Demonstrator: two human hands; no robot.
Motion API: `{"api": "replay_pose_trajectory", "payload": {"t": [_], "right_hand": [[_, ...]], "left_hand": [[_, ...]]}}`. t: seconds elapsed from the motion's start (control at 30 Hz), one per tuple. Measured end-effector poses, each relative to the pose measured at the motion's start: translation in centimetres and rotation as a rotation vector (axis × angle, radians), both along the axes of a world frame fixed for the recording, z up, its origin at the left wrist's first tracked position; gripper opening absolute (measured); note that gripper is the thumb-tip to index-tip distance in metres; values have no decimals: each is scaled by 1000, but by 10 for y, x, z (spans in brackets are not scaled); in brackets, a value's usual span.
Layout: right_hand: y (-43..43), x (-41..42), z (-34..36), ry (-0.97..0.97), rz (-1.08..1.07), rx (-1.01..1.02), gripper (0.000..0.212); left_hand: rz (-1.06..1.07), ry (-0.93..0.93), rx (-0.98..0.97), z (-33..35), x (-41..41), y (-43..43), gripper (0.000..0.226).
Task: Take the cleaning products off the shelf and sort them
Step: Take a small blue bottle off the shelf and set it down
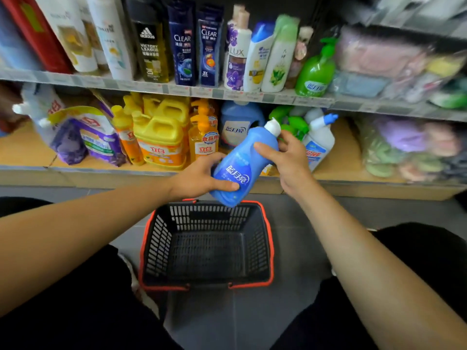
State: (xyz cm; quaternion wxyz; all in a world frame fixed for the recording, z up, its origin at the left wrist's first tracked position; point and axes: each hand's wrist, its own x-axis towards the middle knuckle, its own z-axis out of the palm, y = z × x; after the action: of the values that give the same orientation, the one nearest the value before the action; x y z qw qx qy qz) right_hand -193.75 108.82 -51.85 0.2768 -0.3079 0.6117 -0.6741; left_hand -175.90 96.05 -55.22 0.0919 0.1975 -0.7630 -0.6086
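Head view: fingers (227, 186) of left hand (199, 176) and right hand (290, 161) grasp tilted blue bottle (240, 162) above basket (271, 248).

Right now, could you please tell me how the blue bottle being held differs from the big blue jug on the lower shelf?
The blue bottle is tilted; the blue jug stands upright. The bottle is slimmer, the jug broader. The left hand and right hand hold the bottle above the basket; the jug rests on the lower shelf. Both are blue and bear the same brand characters.
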Motion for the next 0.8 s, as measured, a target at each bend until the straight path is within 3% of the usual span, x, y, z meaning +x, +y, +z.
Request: {"api": "replay_pose_trajectory", "payload": {"t": [0.23, 0.33, 0.43, 0.57, 0.8], "right_hand": [[66, 40, -74, -325, 86, -186, 64], [72, 42, -74, -330, 61, -126, 51], [78, 38, -68, -388, 59, -76, 31], [86, 38, -65, -544, 159, 1, 16], [86, 46, -62, -550, 312, 79, 51]], "left_hand": [[-49, -48, 164, -11, 7, 39, 58], [-57, -46, 267, -13, 9, 54, 58], [54, -41, 417, -12, 12, 69, 37], [220, -122, 328, -4, 24, 83, 30], [406, 20, 501, -8, 53, 121, 26]]}}
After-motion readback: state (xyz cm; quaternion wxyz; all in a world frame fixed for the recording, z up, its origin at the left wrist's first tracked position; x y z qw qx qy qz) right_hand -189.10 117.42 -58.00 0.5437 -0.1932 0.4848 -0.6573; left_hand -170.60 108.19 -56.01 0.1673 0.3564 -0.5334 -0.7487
